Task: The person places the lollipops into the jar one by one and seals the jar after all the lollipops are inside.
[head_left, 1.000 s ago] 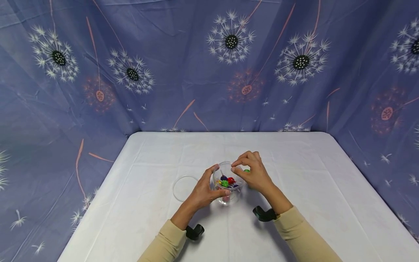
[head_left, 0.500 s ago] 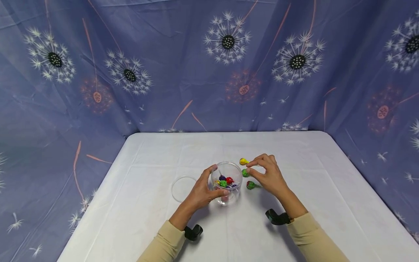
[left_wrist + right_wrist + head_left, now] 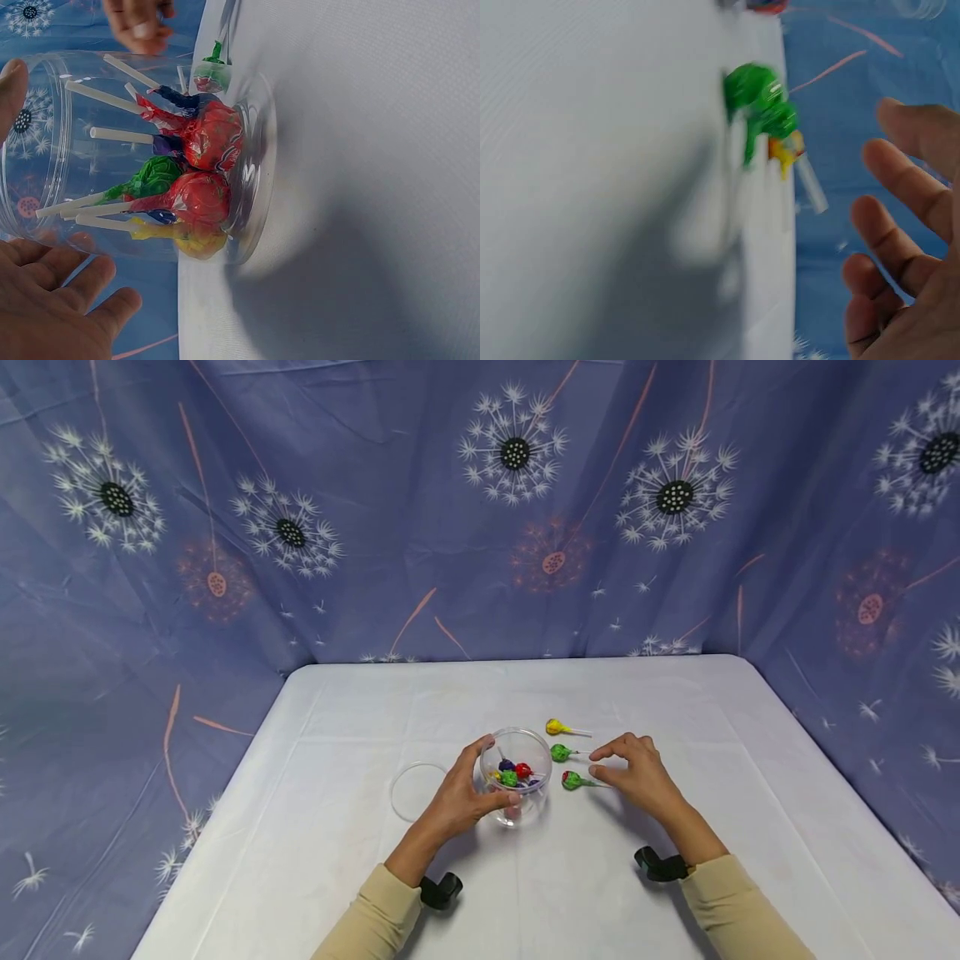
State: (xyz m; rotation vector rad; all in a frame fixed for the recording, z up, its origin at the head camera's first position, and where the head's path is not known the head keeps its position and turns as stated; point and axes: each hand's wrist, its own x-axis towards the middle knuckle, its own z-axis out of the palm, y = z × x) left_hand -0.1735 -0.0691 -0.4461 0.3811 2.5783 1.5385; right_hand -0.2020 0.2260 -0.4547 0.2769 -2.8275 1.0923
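the counter [image 3: 352, 710], covered in faintly creased white cloth, bears a clear jar [image 3: 534, 747]. left of it lies a clear round piece [image 3: 392, 792]; right of it, sticks pointing away, lie a yellow lollipop [image 3: 554, 727], a green lollipop [image 3: 560, 752] and a green-and-red lollipop [image 3: 572, 781].

The jar [image 3: 536, 753] stands mid-desk, well in from the left and right edges of the desk [image 3: 480, 902]. Sweets [image 3: 210, 142] sit inside it, heads toward its base, sticks toward its rim. The left hand [image 3: 455, 802] is around the jar's left side; farther left lies the ring [image 3: 392, 790]. Right of the jar, three lollipops [image 3: 572, 781] lie in a row running toward the far edge, sticks toward the right edge. The right hand [image 3: 637, 777] is beside the nearer two sticks. Behind the far edge hangs the curtain [image 3: 420, 527].
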